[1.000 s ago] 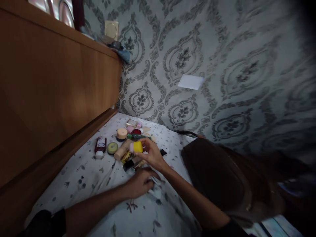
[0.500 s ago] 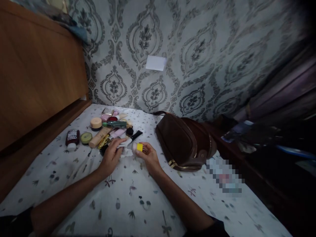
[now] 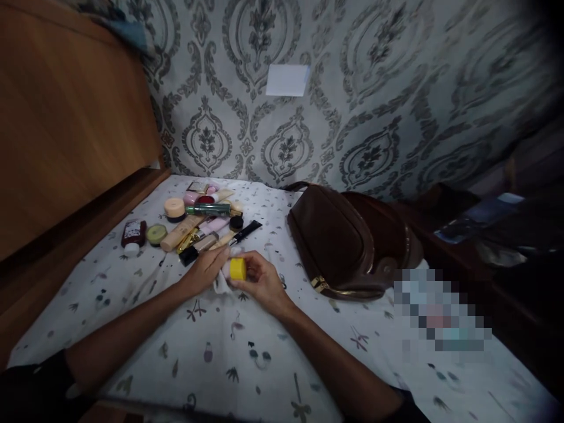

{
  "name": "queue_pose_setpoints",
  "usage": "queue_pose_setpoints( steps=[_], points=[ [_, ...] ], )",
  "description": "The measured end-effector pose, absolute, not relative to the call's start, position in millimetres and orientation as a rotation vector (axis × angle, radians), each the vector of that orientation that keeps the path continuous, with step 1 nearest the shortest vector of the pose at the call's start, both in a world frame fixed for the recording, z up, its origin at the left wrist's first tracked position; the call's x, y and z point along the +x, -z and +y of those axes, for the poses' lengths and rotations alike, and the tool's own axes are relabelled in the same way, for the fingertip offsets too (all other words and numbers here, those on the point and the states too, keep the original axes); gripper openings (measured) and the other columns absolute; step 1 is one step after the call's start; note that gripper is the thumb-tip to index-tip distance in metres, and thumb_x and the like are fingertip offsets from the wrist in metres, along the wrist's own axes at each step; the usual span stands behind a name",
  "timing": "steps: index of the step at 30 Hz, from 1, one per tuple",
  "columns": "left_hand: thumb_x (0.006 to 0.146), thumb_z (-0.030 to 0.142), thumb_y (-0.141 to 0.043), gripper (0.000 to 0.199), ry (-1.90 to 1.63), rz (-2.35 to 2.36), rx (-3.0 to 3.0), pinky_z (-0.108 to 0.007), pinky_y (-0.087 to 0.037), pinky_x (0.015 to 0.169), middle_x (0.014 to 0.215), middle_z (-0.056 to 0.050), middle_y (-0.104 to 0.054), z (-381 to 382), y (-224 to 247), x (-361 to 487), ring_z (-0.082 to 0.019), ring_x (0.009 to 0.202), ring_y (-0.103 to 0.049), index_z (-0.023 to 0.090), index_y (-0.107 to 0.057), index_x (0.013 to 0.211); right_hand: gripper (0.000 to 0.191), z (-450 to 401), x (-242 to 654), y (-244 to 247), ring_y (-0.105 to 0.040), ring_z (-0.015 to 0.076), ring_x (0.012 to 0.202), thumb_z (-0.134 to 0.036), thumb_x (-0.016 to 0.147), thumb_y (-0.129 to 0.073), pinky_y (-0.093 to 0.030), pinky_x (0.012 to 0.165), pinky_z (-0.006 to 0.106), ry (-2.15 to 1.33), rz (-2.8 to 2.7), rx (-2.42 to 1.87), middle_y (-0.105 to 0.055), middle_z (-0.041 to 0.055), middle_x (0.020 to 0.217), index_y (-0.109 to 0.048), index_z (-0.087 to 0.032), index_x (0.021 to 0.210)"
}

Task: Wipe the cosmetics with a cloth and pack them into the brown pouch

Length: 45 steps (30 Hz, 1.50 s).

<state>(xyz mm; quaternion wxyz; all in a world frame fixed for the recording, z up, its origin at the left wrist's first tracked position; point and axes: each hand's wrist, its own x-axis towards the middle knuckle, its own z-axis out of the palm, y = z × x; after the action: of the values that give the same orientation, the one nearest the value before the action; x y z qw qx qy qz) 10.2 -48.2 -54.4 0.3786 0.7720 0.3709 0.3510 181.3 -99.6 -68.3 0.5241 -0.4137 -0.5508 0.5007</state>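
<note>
In the middle of the head view my right hand (image 3: 268, 283) grips a small white container with a yellow lid (image 3: 238, 269), its fingers and thumb around the lid end. My left hand (image 3: 203, 272) is closed on a crumpled white wipe (image 3: 221, 284) and presses it against the container's pale end. The fingers of the left hand partly hide both the wipe and that end. Just beyond the hands lie a black-capped foundation bottle (image 3: 198, 249), a black tube (image 3: 247, 232) and a beige tube (image 3: 181, 232).
Further cosmetics lie behind: a green tube (image 3: 208, 210), a peach jar (image 3: 175, 208), a round green tin (image 3: 156, 235) and a dark red bottle (image 3: 133, 235). A brown leather bag (image 3: 335, 241) stands at right on the patterned sheet (image 3: 247, 376). A wooden cabinet (image 3: 74, 117) borders the left.
The wipe and the yellow-lidded container, apart half a second ago, now touch. The right hand has brought the container leftward to the left hand. The whole view has shifted slightly.
</note>
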Motion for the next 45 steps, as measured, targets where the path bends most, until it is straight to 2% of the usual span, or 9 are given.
queue_pose_setpoints(
  steps=[5, 10, 14, 19, 24, 30, 33, 37, 45],
  points=[
    [0.099, 0.054, -0.031, 0.052, -0.896, 0.974, 1.893, -0.028, -0.044, 0.066, 0.070, 0.000, -0.057, -47.8, 53.0, 9.0, -0.017, 0.069, -0.053, 0.017, -0.055, 0.072, 0.042, -102.6, 181.9, 66.6, -0.063, 0.0172, 0.091, -0.028, 0.064, -0.085, -0.051, 0.085, 0.032, -1.117, -1.324, -0.981, -0.066, 0.0011, 0.099, -0.065, -0.023, 0.100],
    [0.099, 0.048, -0.038, 0.046, -0.977, 0.945, 1.971, -0.028, -0.045, 0.070, 0.073, -0.001, -0.057, -53.2, 49.4, 6.7, -0.017, 0.073, -0.053, 0.017, -0.058, 0.073, 0.046, -101.7, 183.4, 66.2, -0.064, 0.0183, 0.087, -0.030, 0.061, -0.086, -0.051, 0.081, 0.033, -1.163, -1.251, -1.027, -0.069, 0.0019, 0.093, -0.064, -0.022, 0.101],
    [0.099, 0.039, -0.045, 0.034, -1.042, 0.836, 2.068, -0.031, -0.046, 0.083, 0.093, -0.006, -0.063, -56.2, 47.6, 3.6, -0.020, 0.090, -0.059, 0.016, -0.070, 0.096, 0.047, -100.7, 182.6, 68.7, -0.064, 0.0171, 0.079, -0.033, 0.059, -0.088, -0.051, 0.074, 0.031, -1.188, -1.174, -1.075, -0.068, 0.0004, 0.084, -0.063, -0.021, 0.097],
    [0.098, 0.031, -0.050, 0.030, -1.064, 0.763, 2.143, -0.035, -0.046, 0.091, 0.104, -0.008, -0.062, -56.9, 51.3, 1.6, -0.022, 0.103, -0.059, 0.020, -0.071, 0.116, 0.045, -99.8, 184.4, 68.6, -0.060, 0.0142, 0.066, -0.037, 0.060, -0.087, -0.050, 0.063, 0.027, -1.224, -1.081, -1.108, -0.065, -0.0021, 0.076, -0.061, -0.022, 0.093],
    [0.098, 0.027, -0.050, 0.029, -1.090, 0.737, 2.244, -0.034, -0.047, 0.093, 0.110, -0.009, -0.059, -59.2, 53.3, 2.5, -0.021, 0.108, -0.057, 0.023, -0.070, 0.119, 0.047, -96.8, 190.2, 65.7, -0.063, 0.0129, 0.068, -0.036, 0.065, -0.084, -0.055, 0.063, 0.028, -1.248, -0.986, -0.992, -0.061, -0.0029, 0.088, -0.064, -0.026, 0.106],
    [0.099, 0.026, -0.049, 0.031, -1.110, 0.770, 2.275, -0.034, -0.049, 0.091, 0.110, -0.008, -0.060, -56.0, 55.0, 0.6, -0.021, 0.107, -0.058, 0.024, -0.067, 0.123, 0.049, -96.6, 192.6, 69.9, -0.067, 0.0141, 0.078, -0.031, 0.064, -0.085, -0.056, 0.074, 0.028, -1.385, -0.993, -0.903, -0.067, -0.0009, 0.095, -0.066, -0.026, 0.109],
    [0.099, 0.026, -0.048, 0.031, -1.118, 0.784, 2.294, -0.034, -0.050, 0.090, 0.110, -0.008, -0.060, -53.9, 56.9, -0.6, -0.021, 0.106, -0.058, 0.024, -0.067, 0.124, 0.050, -98.2, 191.4, 70.1, -0.068, 0.0147, 0.078, -0.033, 0.065, -0.086, -0.056, 0.073, 0.028, -1.406, -0.987, -0.897, -0.068, 0.0008, 0.098, -0.064, -0.025, 0.109],
    [0.099, 0.026, -0.048, 0.031, -1.129, 0.772, 2.359, -0.034, -0.050, 0.091, 0.110, -0.008, -0.058, -56.4, 57.1, 0.4, -0.020, 0.104, -0.058, 0.024, -0.066, 0.124, 0.049, -97.2, 191.0, 68.2, -0.068, 0.0140, 0.065, -0.040, 0.065, -0.086, -0.057, 0.067, 0.029, -1.413, -0.908, -0.896, -0.068, -0.0005, 0.089, -0.065, -0.023, 0.105],
    [0.100, 0.020, -0.045, 0.032, -1.154, 0.649, 2.508, -0.032, -0.052, 0.088, 0.118, -0.010, -0.057, -63.6, 51.7, 1.5, -0.020, 0.109, -0.058, 0.025, -0.068, 0.121, 0.042, -93.6, 192.6, 63.3, -0.066, 0.0130, 0.060, -0.047, 0.064, -0.086, -0.050, 0.054, 0.022, -1.504, -0.719, -0.833, -0.070, 0.0005, 0.074, -0.067, -0.018, 0.088]
  ],
)
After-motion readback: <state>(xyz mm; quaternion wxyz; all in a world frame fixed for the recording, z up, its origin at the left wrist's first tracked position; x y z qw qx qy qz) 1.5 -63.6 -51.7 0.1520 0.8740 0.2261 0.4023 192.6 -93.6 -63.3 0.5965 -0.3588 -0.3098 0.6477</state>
